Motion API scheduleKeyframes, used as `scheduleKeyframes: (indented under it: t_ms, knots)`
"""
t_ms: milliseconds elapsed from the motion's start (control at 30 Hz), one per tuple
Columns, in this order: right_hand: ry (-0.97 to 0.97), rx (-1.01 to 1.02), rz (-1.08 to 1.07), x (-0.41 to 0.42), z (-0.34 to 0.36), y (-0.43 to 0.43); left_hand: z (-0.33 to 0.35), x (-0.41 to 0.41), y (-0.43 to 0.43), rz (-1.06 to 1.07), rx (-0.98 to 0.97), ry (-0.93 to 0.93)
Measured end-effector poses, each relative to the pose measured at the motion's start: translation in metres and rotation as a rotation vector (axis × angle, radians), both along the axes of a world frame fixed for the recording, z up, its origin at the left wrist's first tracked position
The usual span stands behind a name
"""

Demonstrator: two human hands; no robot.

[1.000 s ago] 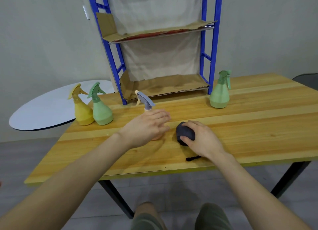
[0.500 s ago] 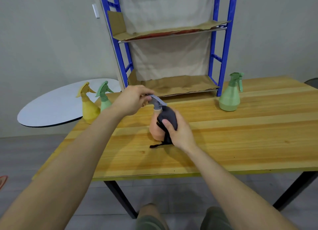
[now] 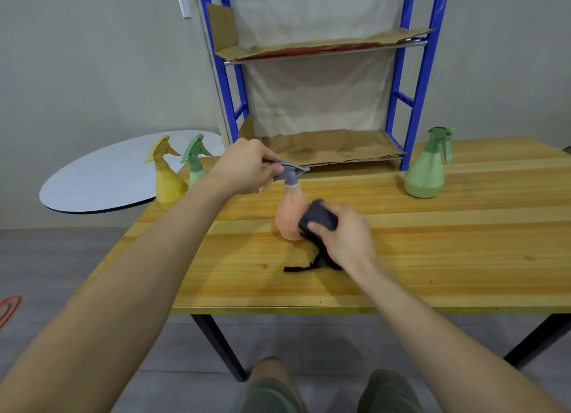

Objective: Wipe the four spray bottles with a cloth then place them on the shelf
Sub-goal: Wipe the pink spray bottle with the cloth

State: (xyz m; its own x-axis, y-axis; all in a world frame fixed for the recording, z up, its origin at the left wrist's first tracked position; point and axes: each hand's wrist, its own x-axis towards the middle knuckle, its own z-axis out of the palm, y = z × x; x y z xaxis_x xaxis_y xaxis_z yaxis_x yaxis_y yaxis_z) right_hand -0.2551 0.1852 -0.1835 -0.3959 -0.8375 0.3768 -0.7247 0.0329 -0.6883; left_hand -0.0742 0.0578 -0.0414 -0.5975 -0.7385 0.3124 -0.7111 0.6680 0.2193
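The left hand (image 3: 247, 168) has its grip closed on the grey trigger head of the peach bottle (image 3: 289, 218), tilted above the worktop (image 3: 432, 252); the right hand (image 3: 343, 233) presses a dark cloth (image 3: 319, 218) against its belly. Too hard a rub could twist it loose.

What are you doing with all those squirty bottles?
A person is cleaning them. The left hand holds the peach spray bottle by its grey trigger top, and the right hand rubs its side with a dark cloth. A yellow bottle and two green ones wait on the wooden table. The blue metal shelf holds no bottles yet.
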Motion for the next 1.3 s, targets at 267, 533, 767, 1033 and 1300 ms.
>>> scheduleKeyframes:
  t_ms: [267, 533, 767, 1033, 1300]
  knots:
    - [0.120, 0.059, 0.039, 0.026, -0.015, -0.007, -0.004, -0.004, -0.001, 0.044, 0.032, 0.024]
    - [-0.158, -0.271, -0.057, -0.027, 0.025, 0.011, -0.008, 0.012, -0.014, -0.093, 0.117, 0.037]
    - [-0.106, -0.273, 0.140, -0.046, 0.071, 0.021, -0.019, 0.006, 0.007, -0.215, 0.353, 0.362]
    - [0.271, -0.160, 0.354, -0.025, 0.125, 0.009, -0.100, 0.029, 0.033, -0.158, 0.505, 0.751]
    - [0.351, -0.067, 0.382, -0.013, 0.105, -0.026, -0.099, 0.016, 0.038, -0.138, 0.379, 0.681]
